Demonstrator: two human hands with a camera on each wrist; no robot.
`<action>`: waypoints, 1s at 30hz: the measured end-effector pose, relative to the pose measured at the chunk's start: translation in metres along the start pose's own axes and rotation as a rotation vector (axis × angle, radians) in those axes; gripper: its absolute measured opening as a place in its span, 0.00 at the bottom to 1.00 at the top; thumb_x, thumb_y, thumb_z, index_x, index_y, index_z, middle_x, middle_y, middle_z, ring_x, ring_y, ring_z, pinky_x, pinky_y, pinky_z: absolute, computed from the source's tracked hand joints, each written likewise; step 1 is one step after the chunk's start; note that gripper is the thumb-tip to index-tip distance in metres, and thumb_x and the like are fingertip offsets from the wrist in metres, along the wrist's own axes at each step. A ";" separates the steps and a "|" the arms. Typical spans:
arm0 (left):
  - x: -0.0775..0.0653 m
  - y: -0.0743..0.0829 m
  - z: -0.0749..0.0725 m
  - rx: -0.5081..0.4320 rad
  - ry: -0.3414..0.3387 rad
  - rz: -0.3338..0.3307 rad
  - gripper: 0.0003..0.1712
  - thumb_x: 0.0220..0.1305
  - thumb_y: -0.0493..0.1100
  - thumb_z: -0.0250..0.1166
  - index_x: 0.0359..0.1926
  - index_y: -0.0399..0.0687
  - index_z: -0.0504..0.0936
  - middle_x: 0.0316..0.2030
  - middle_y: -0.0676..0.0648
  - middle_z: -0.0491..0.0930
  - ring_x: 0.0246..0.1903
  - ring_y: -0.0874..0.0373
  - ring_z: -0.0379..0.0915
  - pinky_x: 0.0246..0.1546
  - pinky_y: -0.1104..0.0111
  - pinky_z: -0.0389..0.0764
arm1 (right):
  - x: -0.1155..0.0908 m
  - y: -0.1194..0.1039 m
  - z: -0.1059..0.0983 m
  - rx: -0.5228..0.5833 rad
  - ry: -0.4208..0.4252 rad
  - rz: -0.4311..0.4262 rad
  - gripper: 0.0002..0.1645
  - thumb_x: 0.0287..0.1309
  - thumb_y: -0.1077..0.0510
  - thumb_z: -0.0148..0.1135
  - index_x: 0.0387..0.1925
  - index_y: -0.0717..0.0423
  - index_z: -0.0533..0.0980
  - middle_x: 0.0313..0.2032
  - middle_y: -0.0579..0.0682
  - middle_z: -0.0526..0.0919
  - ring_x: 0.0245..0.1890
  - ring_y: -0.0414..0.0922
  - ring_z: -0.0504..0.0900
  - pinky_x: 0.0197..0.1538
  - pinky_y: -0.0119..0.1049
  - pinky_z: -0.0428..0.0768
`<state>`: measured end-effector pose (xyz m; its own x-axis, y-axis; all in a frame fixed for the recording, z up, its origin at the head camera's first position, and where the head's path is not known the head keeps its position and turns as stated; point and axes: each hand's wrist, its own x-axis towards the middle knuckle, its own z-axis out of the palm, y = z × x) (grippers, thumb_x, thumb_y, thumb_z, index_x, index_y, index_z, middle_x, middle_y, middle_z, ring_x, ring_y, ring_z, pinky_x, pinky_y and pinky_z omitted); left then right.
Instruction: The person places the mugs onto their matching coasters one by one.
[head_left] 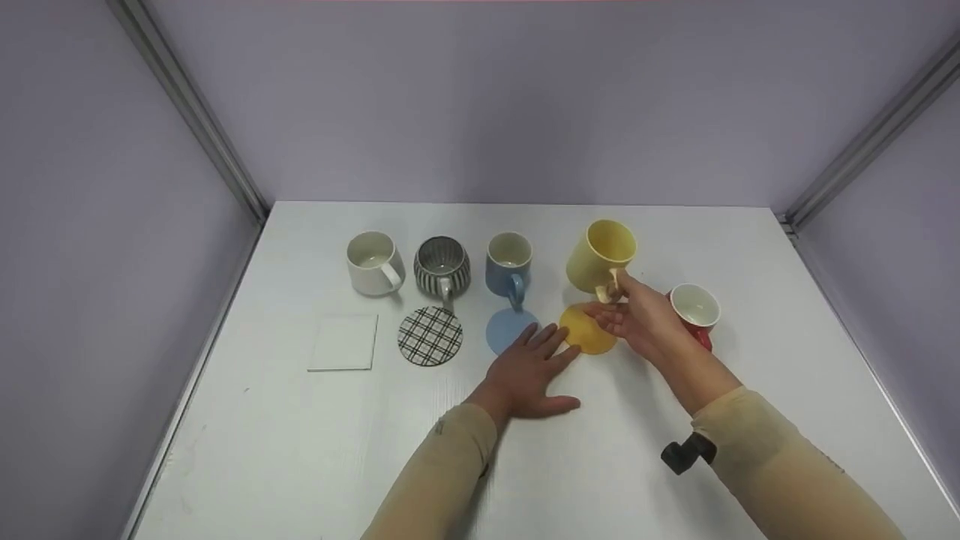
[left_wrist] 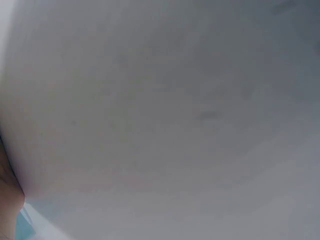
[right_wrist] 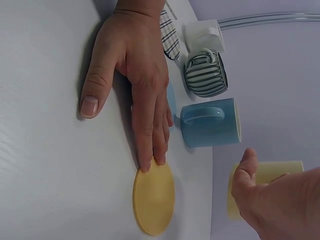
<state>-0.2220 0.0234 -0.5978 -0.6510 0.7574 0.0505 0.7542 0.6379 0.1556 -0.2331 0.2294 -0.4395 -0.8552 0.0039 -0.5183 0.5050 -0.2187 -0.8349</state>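
Observation:
My right hand (head_left: 646,316) holds a yellow mug (head_left: 587,264) by its handle, and the mug tilts slightly. In the right wrist view the mug's base is raised above the table, behind the yellow coaster (right_wrist: 154,202). My left hand (head_left: 531,376) lies flat on the table with fingers spread. Its fingertips touch the yellow coaster's near left edge, and the hand partly covers a round blue coaster (head_left: 507,331). Just behind that coaster stands a blue mug (head_left: 501,276). The left wrist view shows mostly blurred white surface.
A white mug (head_left: 366,275) and a striped grey mug (head_left: 431,283) stand at the back left. Before them lie a square white coaster (head_left: 343,343) and a round checked coaster (head_left: 430,337). A red mug (head_left: 691,324) with white inside stands beside my right wrist. Walls enclose the table.

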 end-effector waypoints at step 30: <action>-0.001 0.001 0.000 -0.002 -0.001 -0.007 0.53 0.69 0.84 0.42 0.85 0.62 0.56 0.84 0.48 0.48 0.83 0.52 0.39 0.82 0.57 0.38 | -0.013 0.032 -0.019 0.013 0.057 0.036 0.24 0.83 0.40 0.47 0.46 0.58 0.67 0.55 0.60 0.81 0.50 0.51 0.87 0.63 0.41 0.82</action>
<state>-0.2209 0.0230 -0.5980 -0.6559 0.7533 0.0484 0.7497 0.6425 0.1584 -0.2040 0.2410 -0.4629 -0.8281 0.0510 -0.5583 0.5338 -0.2328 -0.8130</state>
